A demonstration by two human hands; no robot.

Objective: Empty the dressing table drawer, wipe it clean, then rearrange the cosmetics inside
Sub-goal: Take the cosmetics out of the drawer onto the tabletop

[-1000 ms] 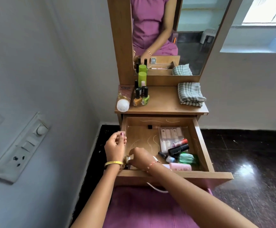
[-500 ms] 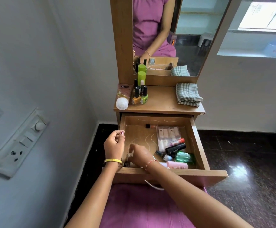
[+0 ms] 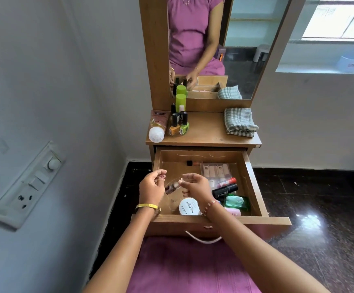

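Now, going from the big pieces down: the dressing table [image 3: 205, 132] stands at my twelve o'clock with its drawer [image 3: 254, 182] pulled fully open toward me, and compared with a second ago both hands have come up off the drawer's near-left corner. That lift has uncovered a white round nail polish tub [image 3: 189, 206] lying on the drawer floor at six o'clock of the hands, which the right wrist hid before. The right hand [image 3: 195, 185] now has its fingers curled around a small clear-wrapped item [image 3: 173, 187], contents too blurred for me to name, and the left hand [image 3: 151, 187] sits just beside it at nine o'clock, fingers curled in with the fingertips pinched near that wrapper's end; whether it truly grips it I cannot tell. I judge this as one more piece being taken out, so emptying is under way and far from finished: a clear pack of tubes [image 3: 215, 171], a black tube [image 3: 224, 190], a green bottle [image 3: 236, 201] and a pink tube [image 3: 233, 212] crowd the drawer's right half at three o'clock of the hands. On the tabletop, nail polish bottles [image 3: 179, 123] and a lying tube [image 3: 158, 125] are grouped at the left, and a folded checked cloth [image 3: 239, 122] waits at the right, unused. Around me are grey walls, a switch plate [image 3: 27, 185] at nine o'clock, a mirror [image 3: 224, 45] above, and dark glossy floor [image 3: 319, 208] at three.
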